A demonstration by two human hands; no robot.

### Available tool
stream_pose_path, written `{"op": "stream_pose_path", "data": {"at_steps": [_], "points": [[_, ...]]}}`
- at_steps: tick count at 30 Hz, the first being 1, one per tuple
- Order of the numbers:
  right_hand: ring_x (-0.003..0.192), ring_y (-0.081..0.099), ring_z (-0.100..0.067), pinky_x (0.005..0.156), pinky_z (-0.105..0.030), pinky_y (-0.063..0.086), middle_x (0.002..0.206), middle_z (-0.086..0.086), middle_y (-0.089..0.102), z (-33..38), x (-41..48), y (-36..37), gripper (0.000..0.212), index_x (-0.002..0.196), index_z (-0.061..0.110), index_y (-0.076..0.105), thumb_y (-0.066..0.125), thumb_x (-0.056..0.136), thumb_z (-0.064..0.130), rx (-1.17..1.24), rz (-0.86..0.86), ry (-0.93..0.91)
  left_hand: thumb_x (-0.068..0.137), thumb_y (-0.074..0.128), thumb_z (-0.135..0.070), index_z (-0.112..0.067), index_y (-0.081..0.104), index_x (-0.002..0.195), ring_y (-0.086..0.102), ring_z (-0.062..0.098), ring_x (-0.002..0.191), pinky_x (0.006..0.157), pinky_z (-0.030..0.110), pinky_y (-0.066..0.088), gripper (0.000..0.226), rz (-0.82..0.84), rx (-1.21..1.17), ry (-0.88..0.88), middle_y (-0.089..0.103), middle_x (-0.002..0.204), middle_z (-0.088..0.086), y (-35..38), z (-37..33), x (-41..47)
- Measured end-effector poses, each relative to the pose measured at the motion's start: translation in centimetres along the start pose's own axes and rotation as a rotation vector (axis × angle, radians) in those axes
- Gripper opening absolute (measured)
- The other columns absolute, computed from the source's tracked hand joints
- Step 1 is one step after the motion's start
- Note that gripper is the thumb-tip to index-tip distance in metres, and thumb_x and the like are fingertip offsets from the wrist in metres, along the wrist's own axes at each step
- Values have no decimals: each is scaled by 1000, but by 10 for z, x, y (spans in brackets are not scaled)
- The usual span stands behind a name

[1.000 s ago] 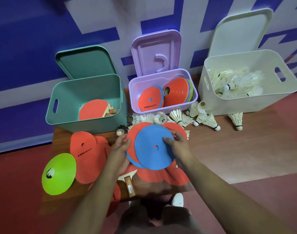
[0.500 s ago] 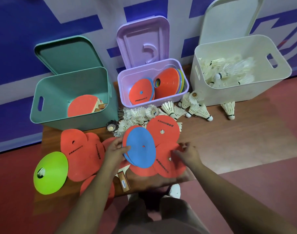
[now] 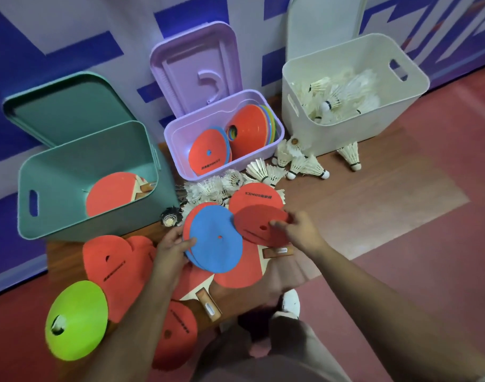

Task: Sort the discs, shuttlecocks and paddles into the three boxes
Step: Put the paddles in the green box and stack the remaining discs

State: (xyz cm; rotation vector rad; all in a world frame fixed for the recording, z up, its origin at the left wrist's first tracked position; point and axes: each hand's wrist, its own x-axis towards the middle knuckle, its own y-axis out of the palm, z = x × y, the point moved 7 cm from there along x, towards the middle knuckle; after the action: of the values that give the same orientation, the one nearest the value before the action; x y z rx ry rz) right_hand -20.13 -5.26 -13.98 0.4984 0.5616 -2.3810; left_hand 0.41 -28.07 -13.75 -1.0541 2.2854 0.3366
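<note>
Boxes, three in number, stand open along the wall, each with its lid leaning behind it: a teal box (image 3: 92, 186), a lilac box (image 3: 222, 142) taken here as the landmark, and a white box (image 3: 351, 89). The teal box, left of the lilac one, holds one paddle (image 3: 112, 193) with a red face and a wooden handle. The lilac box itself holds a flat red disc with more behind it, plus a nested stack of cones (image 3: 249, 128), red foremost; their count cannot be told. The white box, right of the lilac one, holds a heap of white shuttlecocks. Further loose shuttlecocks (image 3: 266, 172) lie scattered just in front of the lilac and white boxes, roughly a dozen or more, one of them dark. In front of the lilac box, the left hand (image 3: 171, 248) is closed on a small stack of discs with a blue disc (image 3: 215, 239) on top and red beneath. The right hand (image 3: 299, 230) pinches the edge of one dark red disc (image 3: 260, 226), raised above another red disc (image 3: 255, 198). Two paddle handles (image 3: 277, 251) show beneath these. Well forward and left of the lilac box lie several overlapping red discs (image 3: 117, 266) and one lime-green cone (image 3: 76, 319). Everything rests on a brown wooden board (image 3: 346, 205) over a red floor; the wall is white with blue shapes.
</note>
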Motion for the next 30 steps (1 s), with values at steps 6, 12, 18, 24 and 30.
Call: {"op": "stream_pose_path", "data": {"at_steps": [6,12,18,24,30], "points": [[88,65,-29,73,-34,52,88,-8,68,6,52,4,12,91,18,63,67,80,14,-92,-231,118,85,59,7,-6,62,110,67,32,97,88,44,52,29,-9,-11,11,70,111,17,-19,-8,15],[101,55,-32,77,-34,46,83,-6,60,-3,60,11,17,90,18,54,59,74,11,-240,-366,146,85,58,9,-1,59,116,67,32,101,90,46,52,33,-14,-24,-4,70,110,14,-18,-2,28],[77,59,-27,67,-34,45,77,-4,60,18,45,11,24,98,12,55,58,76,2,-140,-422,54,85,58,10,-7,62,108,70,25,95,81,37,54,29,13,-45,4,74,102,6,-20,-5,32],[59,58,3,57,-13,44,76,-2,66,90,2,13,11,86,7,67,59,85,0,18,-390,-189,82,62,10,-2,63,107,67,35,99,91,50,52,28,5,-47,30,68,112,22,-21,-18,34],[75,63,-18,70,-29,50,87,-9,70,121,-29,15,11,96,8,70,65,86,5,544,-290,-106,85,56,13,-7,63,96,65,30,90,83,39,54,24,59,-191,31,69,99,17,-10,-40,17]]}}
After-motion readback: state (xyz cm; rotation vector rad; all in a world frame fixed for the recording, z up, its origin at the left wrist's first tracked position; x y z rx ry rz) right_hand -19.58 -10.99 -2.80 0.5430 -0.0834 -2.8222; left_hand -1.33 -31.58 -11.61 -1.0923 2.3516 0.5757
